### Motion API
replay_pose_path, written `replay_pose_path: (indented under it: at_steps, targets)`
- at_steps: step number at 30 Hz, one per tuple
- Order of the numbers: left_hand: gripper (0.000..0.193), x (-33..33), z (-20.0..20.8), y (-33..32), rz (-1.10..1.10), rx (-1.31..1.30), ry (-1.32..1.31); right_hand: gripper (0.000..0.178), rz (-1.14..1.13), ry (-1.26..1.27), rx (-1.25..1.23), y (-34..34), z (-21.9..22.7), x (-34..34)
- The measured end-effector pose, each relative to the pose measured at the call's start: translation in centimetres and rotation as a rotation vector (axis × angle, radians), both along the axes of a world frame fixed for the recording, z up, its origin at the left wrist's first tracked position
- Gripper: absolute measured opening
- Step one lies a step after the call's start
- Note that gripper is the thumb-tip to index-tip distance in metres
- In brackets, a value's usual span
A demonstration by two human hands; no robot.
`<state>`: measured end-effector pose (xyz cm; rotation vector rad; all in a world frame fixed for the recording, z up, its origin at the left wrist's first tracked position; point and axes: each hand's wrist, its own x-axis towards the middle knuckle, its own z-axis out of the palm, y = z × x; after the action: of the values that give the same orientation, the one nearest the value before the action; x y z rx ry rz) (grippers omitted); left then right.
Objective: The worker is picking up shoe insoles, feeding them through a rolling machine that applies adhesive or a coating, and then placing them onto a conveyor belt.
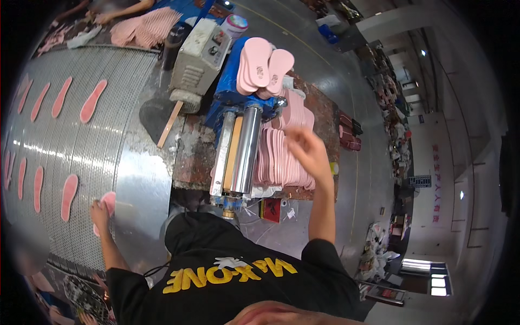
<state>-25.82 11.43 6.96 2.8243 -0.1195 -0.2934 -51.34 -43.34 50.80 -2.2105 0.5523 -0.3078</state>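
Observation:
My left hand (99, 213) grips a pink shoe insole (109, 203) at the near right edge of a metal mesh conveyor belt (122, 95). Part of that insole is hidden under the fingers. My right hand (307, 150) hovers beside a row of pink insoles (276, 157) standing on edge, its fingers bent and apart, with nothing visible in them. Between my hands stands a roller machine with a shiny steel roller (248, 149) and a tan roller (233, 154). More pink insoles (257, 62) lie piled on its blue housing (230, 70).
Several pink insoles (69, 197) lie spaced in two rows on the belt. A grey control box (199, 57), a wooden stick (170, 124) and a round tub (234, 25) are beyond the rollers. Another person's arm (127, 10) reaches in at far left, near stacked pink pieces (146, 27).

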Motion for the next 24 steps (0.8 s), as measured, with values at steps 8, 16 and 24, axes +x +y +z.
replay_pose_path:
  at_steps: [8, 16, 24]
  targets:
    - [0.045, -3.0, -1.1, -1.5, 0.073, 0.040, 0.014, 0.053, -0.186, -0.057, -0.710, -6.6, -3.7, 14.0]
    - [0.047, -4.9, -2.1, -0.8, 0.160, -0.061, 0.085, 0.059, -0.258, 0.250, -0.782, -6.3, -3.9, 15.7]
    - [0.049, -4.4, 1.9, -4.8, 0.291, 0.016, 0.082, 0.020, -0.409, -0.727, 0.412, -10.5, -6.2, 6.7]
